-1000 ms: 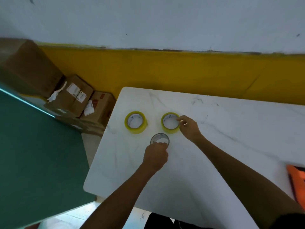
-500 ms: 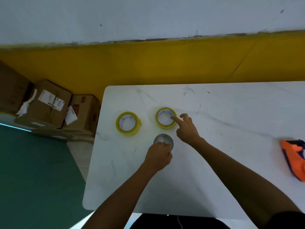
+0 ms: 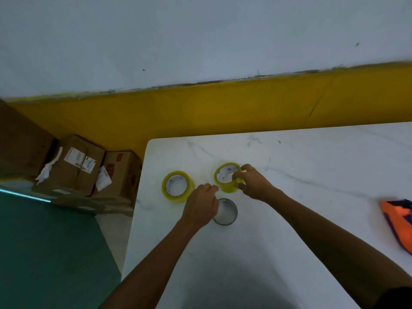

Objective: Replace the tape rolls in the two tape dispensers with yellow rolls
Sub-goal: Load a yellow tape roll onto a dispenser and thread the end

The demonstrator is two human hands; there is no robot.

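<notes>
right hand [image 3: 254, 186] pinches rim of yellow tape roll [image 3: 226, 177], tilted off table | left hand [image 3: 201, 206] curled, holding nothing visible, overlaps grey empty core [image 3: 227, 212] | second yellow roll [image 3: 177, 186] flat, left | white marble table [image 3: 289, 230] | orange dispenser [image 3: 399, 221] at right edge | cardboard boxes [image 3: 82, 166] on floor by yellow-banded wall [image 3: 223, 108]

**White marble-look table with three rolls and an orange dispenser**

The table [image 3: 289, 253] has grey veins and a rounded far-left corner. Near that corner lies a yellow tape roll [image 3: 177, 186] flat on its side. Just right of it sits a second yellow roll [image 3: 227, 177]. A grey, near-empty roll [image 3: 226, 212] lies nearer the front. At the right edge rests an orange dispenser [image 3: 399, 221], partly cut off.
</notes>
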